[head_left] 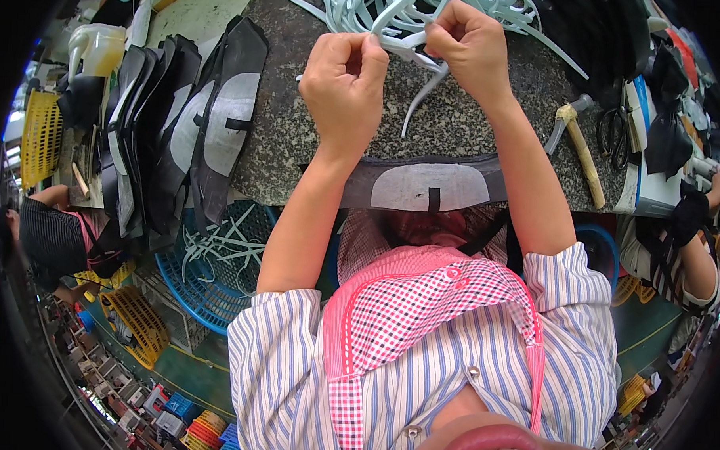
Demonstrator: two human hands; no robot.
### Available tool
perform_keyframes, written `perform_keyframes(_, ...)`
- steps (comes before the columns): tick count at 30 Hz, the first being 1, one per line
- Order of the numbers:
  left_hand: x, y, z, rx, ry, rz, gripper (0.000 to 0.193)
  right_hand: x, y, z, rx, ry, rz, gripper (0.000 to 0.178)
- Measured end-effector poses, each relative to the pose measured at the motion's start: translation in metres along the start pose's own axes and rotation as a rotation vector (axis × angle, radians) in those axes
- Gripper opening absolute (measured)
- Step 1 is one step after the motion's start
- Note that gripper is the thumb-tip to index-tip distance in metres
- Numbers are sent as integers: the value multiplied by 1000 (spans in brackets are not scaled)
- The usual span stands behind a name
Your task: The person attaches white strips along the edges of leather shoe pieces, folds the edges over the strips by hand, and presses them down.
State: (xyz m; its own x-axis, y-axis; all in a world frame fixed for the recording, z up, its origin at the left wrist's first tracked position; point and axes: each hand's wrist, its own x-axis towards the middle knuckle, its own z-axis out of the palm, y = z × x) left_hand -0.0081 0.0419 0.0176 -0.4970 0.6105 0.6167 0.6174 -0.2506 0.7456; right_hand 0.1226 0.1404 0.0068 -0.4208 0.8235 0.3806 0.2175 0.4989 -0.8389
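My left hand is closed in a pinch on a pale blue-green strip, above the near part of a speckled stone table. Close by on the right, my right hand is also closed, pinching the same bunch of strips; which single strip sits in each hand is hard to tell. One strip end hangs below the hands. Beyond them lies a tangled heap of strips. Between my forearms, a black curved panel with a grey rounded patch lies along the table's near edge.
Stacked black panels with grey patches stand at the left. A hammer and black scissors lie at the right. Below left, a blue basket holds loose strips. People work on both sides, one sleeve showing at left.
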Motion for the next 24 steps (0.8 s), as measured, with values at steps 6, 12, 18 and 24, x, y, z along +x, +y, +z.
perform_keyframes(6, 2, -3, 32, -739, 257, -501, 15, -1, 22, 25, 744, 304, 297, 16)
perform_keyframes(12, 9, 2, 38, -952, 225, -823, 28, -4, -3, 33, 941, 461, 486, 20)
perform_keyframes(18, 14, 9, 36, -1123, 285, -911, 30, -4, -5, 32, 1071, 450, 493, 29)
perform_keyframes(24, 25, 0, 17, -1204, 352, -858, 25, -4, -13, 20, 1264, 589, 531, 33)
